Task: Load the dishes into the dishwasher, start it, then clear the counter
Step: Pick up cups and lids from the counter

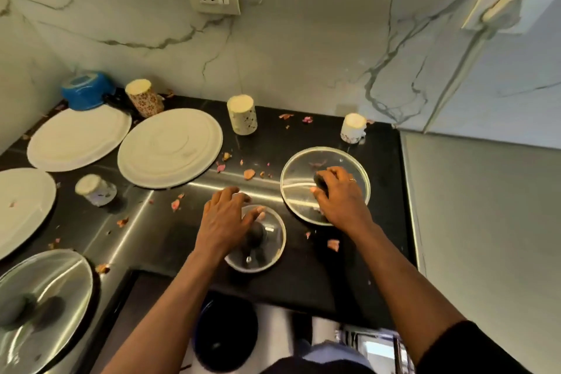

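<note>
At the front edge, middle: small glass lid (268,253) with a black knob, flat on the counter (349,267); left hand (226,215) over its far-left rim, fingers spread and fairly straight, wrapped round nothing. Whether it touches the glass cannot be told.
Toward the right edge: large glass lid (303,167), flat, near the small one; right hand (341,199) on top, fingers curled round its black knob and gripping it.
Front-left corner: third glass lid (60,276), knob up, partly cut off by the frame.
Left edge and back-left: white plates (77,136) (170,147) (21,206), lying flat.
Back-left corner: blue bowl (86,88), upside down.
Along the back edge and left: inverted cups (144,97) (242,114) (352,127) (95,190) — four, well apart.
Scattered across the surface: pink petal scraps (249,174).
</note>
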